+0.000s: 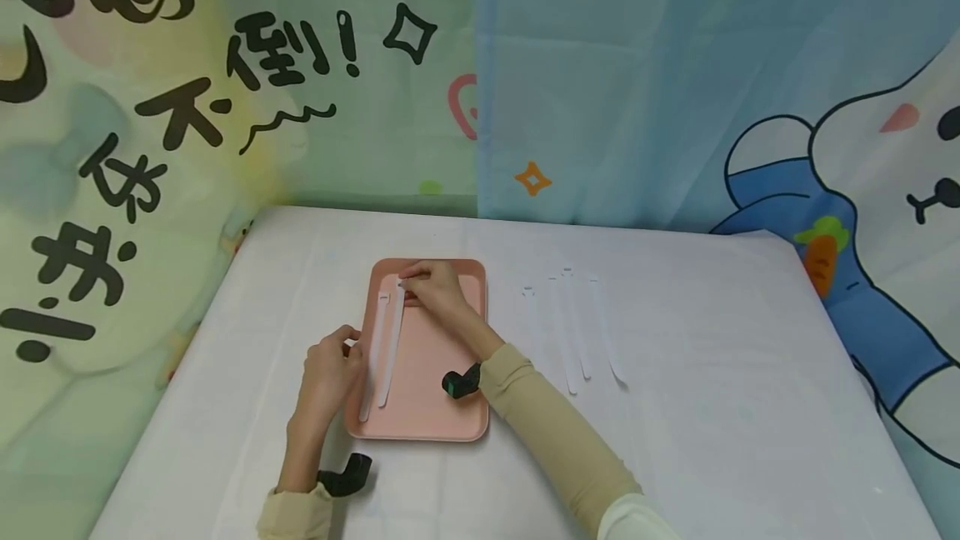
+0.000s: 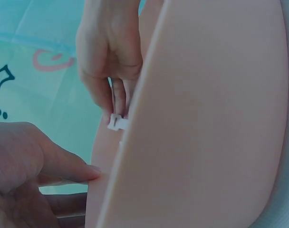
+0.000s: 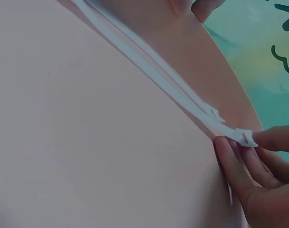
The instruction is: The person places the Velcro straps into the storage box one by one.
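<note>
On the table lies a shallow pink tray [image 1: 431, 357]. Within it, toward the left side, two slim white cable ties run lengthwise, each with a wider slotted head. My right hand [image 1: 438, 290] reaches over the tray's far part and pinches the slotted end of one cable tie [image 1: 393, 346] between thumb and fingers, as the right wrist view shows up close. The other cable tie [image 1: 372, 357] lies just left of it. At the tray's left rim my left hand [image 1: 330, 365] pinches the edge; in the left wrist view a fingertip [image 2: 93, 172] overlaps the tray wall.
Right of the tray, several more white cable ties [image 1: 570, 327] lie side by side on the white tablecloth [image 1: 712, 407]. A printed curtain [image 1: 600, 90] hangs behind the table. Black wrist mounts [image 1: 345, 476] sit on both forearms.
</note>
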Available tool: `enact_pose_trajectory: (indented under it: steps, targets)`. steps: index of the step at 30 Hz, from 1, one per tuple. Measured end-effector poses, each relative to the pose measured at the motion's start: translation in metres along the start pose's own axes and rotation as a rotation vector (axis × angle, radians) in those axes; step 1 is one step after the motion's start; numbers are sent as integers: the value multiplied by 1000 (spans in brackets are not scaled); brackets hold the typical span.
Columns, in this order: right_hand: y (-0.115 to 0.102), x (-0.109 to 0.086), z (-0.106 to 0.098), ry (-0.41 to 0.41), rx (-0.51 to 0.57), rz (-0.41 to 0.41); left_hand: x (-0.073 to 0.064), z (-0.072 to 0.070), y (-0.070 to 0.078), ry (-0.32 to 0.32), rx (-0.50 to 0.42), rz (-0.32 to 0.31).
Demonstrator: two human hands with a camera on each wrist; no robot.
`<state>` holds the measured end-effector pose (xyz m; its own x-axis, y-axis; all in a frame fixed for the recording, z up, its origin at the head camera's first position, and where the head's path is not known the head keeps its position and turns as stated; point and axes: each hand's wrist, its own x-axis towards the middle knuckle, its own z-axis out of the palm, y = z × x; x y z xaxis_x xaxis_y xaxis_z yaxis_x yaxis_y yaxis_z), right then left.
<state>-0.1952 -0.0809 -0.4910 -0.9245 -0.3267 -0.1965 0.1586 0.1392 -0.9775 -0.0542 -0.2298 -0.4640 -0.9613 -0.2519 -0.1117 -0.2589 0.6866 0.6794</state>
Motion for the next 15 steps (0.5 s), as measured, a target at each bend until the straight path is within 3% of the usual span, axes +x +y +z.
enact_pose_trajectory:
  steps: [15]
  targets:
    - [-1,1,0,-3,-53,6,-2,1,0,2,1,8]
